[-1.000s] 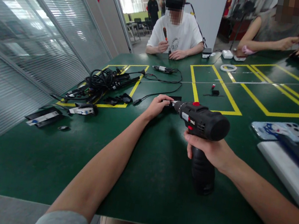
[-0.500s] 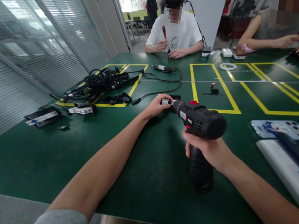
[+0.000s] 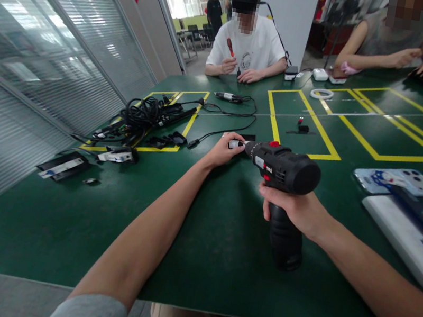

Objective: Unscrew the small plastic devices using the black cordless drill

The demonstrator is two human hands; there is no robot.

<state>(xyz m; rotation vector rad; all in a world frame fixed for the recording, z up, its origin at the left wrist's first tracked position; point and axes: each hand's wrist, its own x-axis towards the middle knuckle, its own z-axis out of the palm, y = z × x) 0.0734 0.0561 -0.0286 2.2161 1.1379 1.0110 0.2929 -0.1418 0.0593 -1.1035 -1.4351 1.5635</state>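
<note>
My right hand [image 3: 297,209] is wrapped round the grip of a black cordless drill [image 3: 286,167] with red buttons. The drill lies level above the table and points away to the left. Its bit meets, or nearly meets, a small black-and-silver part [image 3: 235,144]; I cannot tell whether they touch. My left hand [image 3: 223,151] closes its fingers on that part and steadies it low over the tabletop. A flat black piece [image 3: 250,137] shows just behind it. The part's far side is hidden by my fingers and the drill's chuck.
Left on the green table [image 3: 196,252] lies a tangle of black cables [image 3: 149,116], with a black-and-white device [image 3: 64,164] nearer me. A phone [image 3: 396,181] and a white case [image 3: 403,237] lie right. A co-worker opposite [image 3: 249,46] holds a red screwdriver [image 3: 229,47].
</note>
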